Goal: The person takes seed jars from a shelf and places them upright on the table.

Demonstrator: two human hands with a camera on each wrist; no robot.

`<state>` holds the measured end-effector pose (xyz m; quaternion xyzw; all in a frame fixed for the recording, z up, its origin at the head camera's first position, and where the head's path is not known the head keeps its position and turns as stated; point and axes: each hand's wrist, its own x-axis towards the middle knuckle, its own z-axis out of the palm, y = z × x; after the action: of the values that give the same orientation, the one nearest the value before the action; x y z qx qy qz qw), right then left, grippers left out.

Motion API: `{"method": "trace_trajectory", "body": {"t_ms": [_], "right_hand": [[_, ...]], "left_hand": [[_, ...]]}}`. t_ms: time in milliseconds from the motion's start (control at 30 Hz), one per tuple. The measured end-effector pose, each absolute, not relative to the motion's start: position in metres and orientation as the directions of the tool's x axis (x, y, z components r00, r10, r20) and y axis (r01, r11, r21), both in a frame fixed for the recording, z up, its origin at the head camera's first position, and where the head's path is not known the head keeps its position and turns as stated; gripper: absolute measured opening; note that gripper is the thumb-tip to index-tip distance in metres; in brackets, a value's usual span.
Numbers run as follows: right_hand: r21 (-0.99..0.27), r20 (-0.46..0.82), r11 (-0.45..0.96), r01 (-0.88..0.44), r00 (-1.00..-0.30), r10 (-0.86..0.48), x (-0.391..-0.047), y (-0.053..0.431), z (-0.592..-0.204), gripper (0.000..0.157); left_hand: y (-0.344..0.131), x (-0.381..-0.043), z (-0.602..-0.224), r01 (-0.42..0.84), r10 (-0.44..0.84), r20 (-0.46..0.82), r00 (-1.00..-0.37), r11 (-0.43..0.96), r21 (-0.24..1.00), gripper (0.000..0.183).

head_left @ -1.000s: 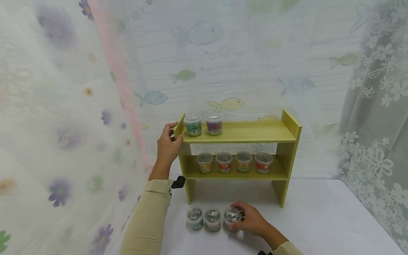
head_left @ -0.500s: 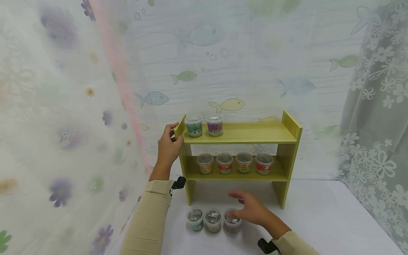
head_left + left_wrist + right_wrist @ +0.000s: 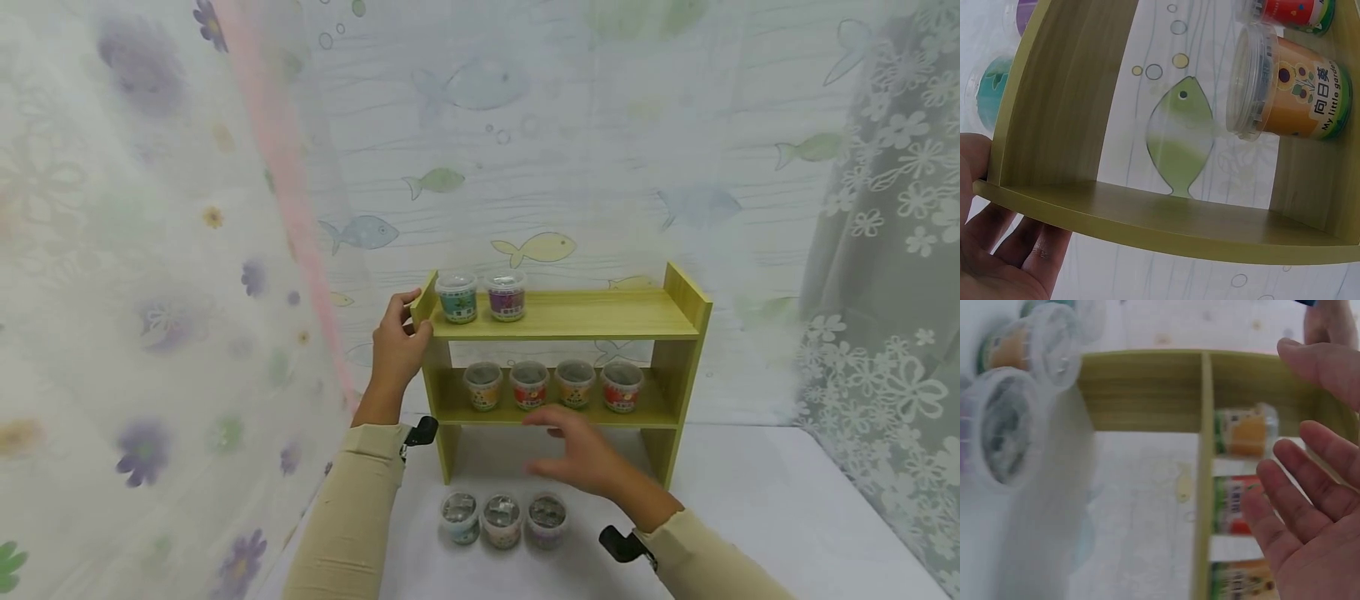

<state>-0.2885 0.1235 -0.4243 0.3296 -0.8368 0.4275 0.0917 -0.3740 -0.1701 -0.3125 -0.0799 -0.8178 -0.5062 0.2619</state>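
Note:
My left hand grips the upper left side panel of a small yellow-green wooden shelf, with the thumb in front and fingers around the outside. In front of the lower board, my right hand hovers with spread fingers and holds nothing. On the top board stand a teal-labelled lidded cup and a purple-labelled one. Several orange and red cups line the lower board; the left wrist view shows an orange sunflower cup reading "My little garden". Three cups stand on the table: pale blue, pinkish, purple.
The white-covered table extends on both sides of the shelf. Behind it hangs a fish-patterned curtain, with a flowered sheet on the left and lace on the right.
My right hand has let go of the rightmost table cup and risen up and away from it toward the shelf, fingers spreading. The left hand has kept its hold on the shelf.

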Motion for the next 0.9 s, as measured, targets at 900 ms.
{"method": "trace_trajectory", "body": {"t_ms": [900], "right_hand": [[-0.542, 0.695, 0.441, -0.716, -0.676, -0.243, -0.326, 0.109, -0.296, 0.062]], "left_hand": [[-0.169, -0.374, -0.312, 0.382, -0.144, 0.506, -0.85, 0.491, 0.783, 0.051]]}}
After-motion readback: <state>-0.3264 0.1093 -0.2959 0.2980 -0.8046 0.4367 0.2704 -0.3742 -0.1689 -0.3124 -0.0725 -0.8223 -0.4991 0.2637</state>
